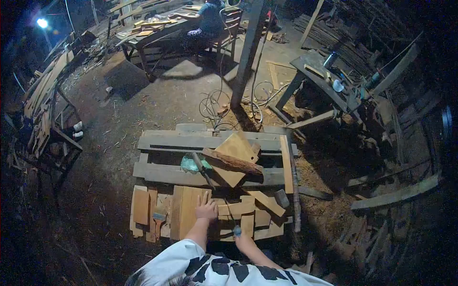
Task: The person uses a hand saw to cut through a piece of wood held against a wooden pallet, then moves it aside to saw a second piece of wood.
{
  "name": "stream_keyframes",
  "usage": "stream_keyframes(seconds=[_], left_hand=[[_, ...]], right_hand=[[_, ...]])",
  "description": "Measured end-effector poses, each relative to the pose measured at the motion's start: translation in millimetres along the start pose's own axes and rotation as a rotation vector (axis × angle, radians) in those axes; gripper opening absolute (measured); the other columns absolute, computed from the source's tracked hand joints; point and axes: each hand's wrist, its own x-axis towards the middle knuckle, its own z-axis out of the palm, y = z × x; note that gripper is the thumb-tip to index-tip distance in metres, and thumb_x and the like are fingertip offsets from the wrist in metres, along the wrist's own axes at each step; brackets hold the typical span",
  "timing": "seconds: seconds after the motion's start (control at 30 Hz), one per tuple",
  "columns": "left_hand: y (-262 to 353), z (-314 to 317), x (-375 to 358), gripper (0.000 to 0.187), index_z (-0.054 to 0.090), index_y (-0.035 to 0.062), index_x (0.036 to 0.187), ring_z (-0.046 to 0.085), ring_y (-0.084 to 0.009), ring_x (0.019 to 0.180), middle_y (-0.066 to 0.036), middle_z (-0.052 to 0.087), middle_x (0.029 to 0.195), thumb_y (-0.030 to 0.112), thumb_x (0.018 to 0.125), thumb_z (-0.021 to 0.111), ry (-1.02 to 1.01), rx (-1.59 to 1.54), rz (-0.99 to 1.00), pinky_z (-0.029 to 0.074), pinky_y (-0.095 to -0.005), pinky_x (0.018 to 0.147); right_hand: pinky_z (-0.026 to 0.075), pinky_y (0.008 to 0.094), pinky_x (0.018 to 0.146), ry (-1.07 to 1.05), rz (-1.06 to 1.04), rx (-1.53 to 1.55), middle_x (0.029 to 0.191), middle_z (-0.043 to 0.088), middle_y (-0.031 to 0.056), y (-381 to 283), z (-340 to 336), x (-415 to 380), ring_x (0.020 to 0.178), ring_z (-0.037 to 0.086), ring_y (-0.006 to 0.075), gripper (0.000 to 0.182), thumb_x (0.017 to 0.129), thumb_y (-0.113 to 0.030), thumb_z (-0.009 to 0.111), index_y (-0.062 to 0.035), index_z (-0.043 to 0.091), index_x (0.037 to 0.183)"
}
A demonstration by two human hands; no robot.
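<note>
My left hand [206, 210] lies with fingers spread on the right edge of a flat wooden board [183, 209]. In my right hand [244, 242] is a tool with a blue handle [237, 231] and a long thin dark shaft, which points away from me over small wood blocks [236, 209]; its exact kind is too small to tell. Left of the board lie a paintbrush [159, 219] and a reddish-brown block [141, 207]. Beyond my left hand rests a long dark tool [204, 171], beside a green plastic bag [190, 164].
The slatted worktable [167, 170] also bears a rough bark-edged strip [234, 161] over a square board [237, 145]. A post [248, 57] and coiled cables [213, 105] stand beyond it. A person [208, 24] sits at a far table. Another table [319, 78] is at right.
</note>
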Motion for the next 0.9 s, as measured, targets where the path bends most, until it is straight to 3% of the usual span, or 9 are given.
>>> stream_keyframes(seconds=[0.1,0.17,0.27,0.37,0.57,0.77,0.9], left_hand=[[8,5,-3,0.030,0.067,0.0163,0.094,0.029,-0.0239,0.137,0.001,0.060,0.119,0.035,0.089,0.043,0.071,-0.015,0.010,0.012,-0.0538,0.113],[1,6,14,0.029,0.067,0.0171,0.092,0.032,-0.0240,0.136,0.001,0.062,0.115,0.034,0.088,0.043,0.154,0.027,0.029,0.015,-0.0546,0.112],[2,-1,1,0.028,0.067,0.0170,0.092,0.034,-0.0240,0.135,0.000,0.062,0.114,0.033,0.088,0.044,0.127,0.030,0.021,0.016,-0.0550,0.112],[1,3,4,0.029,0.067,0.0164,0.091,0.032,-0.0239,0.136,0.000,0.061,0.116,0.033,0.088,0.043,0.115,0.023,0.022,0.015,-0.0547,0.112],[4,-2,2,0.032,0.066,0.0144,0.090,0.027,-0.0243,0.138,-0.001,0.058,0.121,0.033,0.089,0.041,0.064,0.002,0.004,0.010,-0.0543,0.113],[5,-6,0,0.033,0.066,0.0130,0.093,0.027,-0.0245,0.138,0.000,0.058,0.120,0.032,0.089,0.040,0.091,-0.006,0.016,0.008,-0.0536,0.113],[3,3,0,0.031,0.067,0.0127,0.091,0.029,-0.0246,0.137,0.001,0.059,0.118,0.032,0.088,0.042,0.119,0.023,0.022,0.009,-0.0540,0.113]], right_hand=[[0.045,0.0529,0.083,0.015,-0.005,0.013,0.104,0.057,0.0342,18,3,-5,0.099,0.055,0.0487,0.042,0.091,-0.029,0.047,0.0018,0.041,0.120],[0.045,0.0526,0.079,0.117,-0.122,0.042,0.098,0.059,0.0313,9,10,31,0.096,0.056,0.0485,0.032,0.091,-0.025,0.047,0.0015,0.053,0.108],[0.045,0.0530,0.079,0.098,0.092,0.013,0.096,0.059,0.0317,-46,-10,23,0.095,0.056,0.0492,0.035,0.092,-0.025,0.046,0.0009,0.049,0.114],[0.045,0.0525,0.081,0.099,0.110,-0.025,0.097,0.059,0.0323,-28,4,35,0.096,0.056,0.0488,0.041,0.091,-0.028,0.047,0.0021,0.045,0.119],[0.046,0.0509,0.082,0.029,0.069,0.030,0.101,0.059,0.0322,-25,-23,-23,0.097,0.056,0.0483,0.044,0.089,-0.032,0.051,0.0030,0.047,0.116],[0.046,0.0498,0.082,0.076,0.052,0.062,0.102,0.060,0.0290,-16,11,49,0.098,0.058,0.0450,0.036,0.089,-0.026,0.052,0.0013,0.052,0.112],[0.046,0.0500,0.080,0.095,0.099,-0.061,0.098,0.061,0.0294,-20,8,34,0.096,0.059,0.0443,0.032,0.090,-0.024,0.051,-0.0001,0.054,0.110]])
